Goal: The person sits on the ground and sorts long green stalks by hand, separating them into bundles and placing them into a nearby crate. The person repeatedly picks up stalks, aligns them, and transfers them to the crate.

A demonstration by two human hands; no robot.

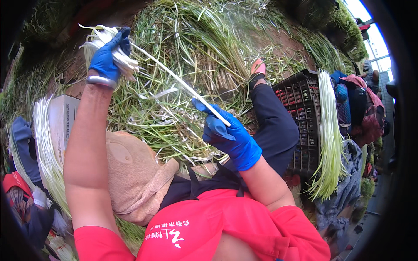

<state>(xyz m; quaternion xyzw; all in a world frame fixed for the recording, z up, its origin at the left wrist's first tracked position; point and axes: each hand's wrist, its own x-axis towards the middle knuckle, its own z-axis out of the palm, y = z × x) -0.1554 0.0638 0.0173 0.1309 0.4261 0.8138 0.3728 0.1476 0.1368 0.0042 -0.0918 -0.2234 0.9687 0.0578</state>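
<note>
My left hand (109,58), in a blue glove, is raised at the upper left and closed around a bunch of thin white vegetable stalks (97,40). Most of the bunch points towards or away from me, so its length is hidden. A single long white stalk (176,77) slants down from beside that hand to my right hand (233,140). My right hand, also blue-gloved, grips the stalk's lower end between thumb and fingers, in front of my lap. Below both hands lies a heap of loose green leaves and pale stalks (183,120).
A black plastic crate (302,130) stands to my right, with long pale stalks (326,137) along its side. Left, more stalks (45,127) lie against a cardboard box (63,117). A brown towel (134,173) covers my left leg. Other people (27,202) sit nearby.
</note>
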